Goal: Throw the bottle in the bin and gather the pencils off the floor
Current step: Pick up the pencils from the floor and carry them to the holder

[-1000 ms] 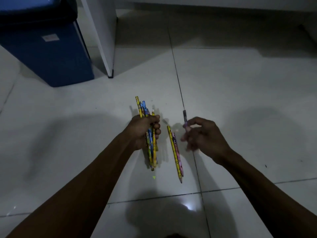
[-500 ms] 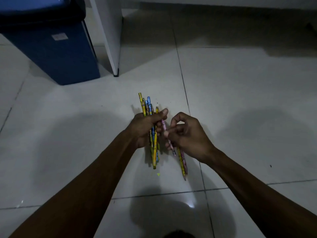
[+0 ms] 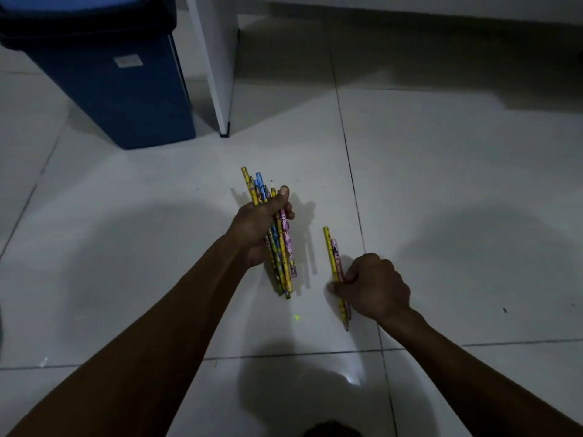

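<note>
My left hand (image 3: pixel 257 230) is closed around a bundle of several pencils (image 3: pixel 281 247), yellow, blue and pink, held just above the white tiled floor. To its right, a yellow pencil (image 3: pixel 329 249) and a pink pencil (image 3: pixel 336 253) lie side by side on the floor. My right hand (image 3: pixel 373 287) is down on these two, fingers pinched around their middle. The blue bin (image 3: pixel 123 89) with a dark lid stands at the far left. No bottle is in view.
A white furniture panel (image 3: pixel 217 64) stands upright just right of the bin, its foot on the floor. A white wall base runs along the back. A small bright yellow-green speck (image 3: pixel 297 317) lies on the tile below the bundle.
My right hand passed a pink pencil into the left hand's bundle, then moved down and right onto the two pencils lying on the floor. The left hand has stayed in place.
</note>
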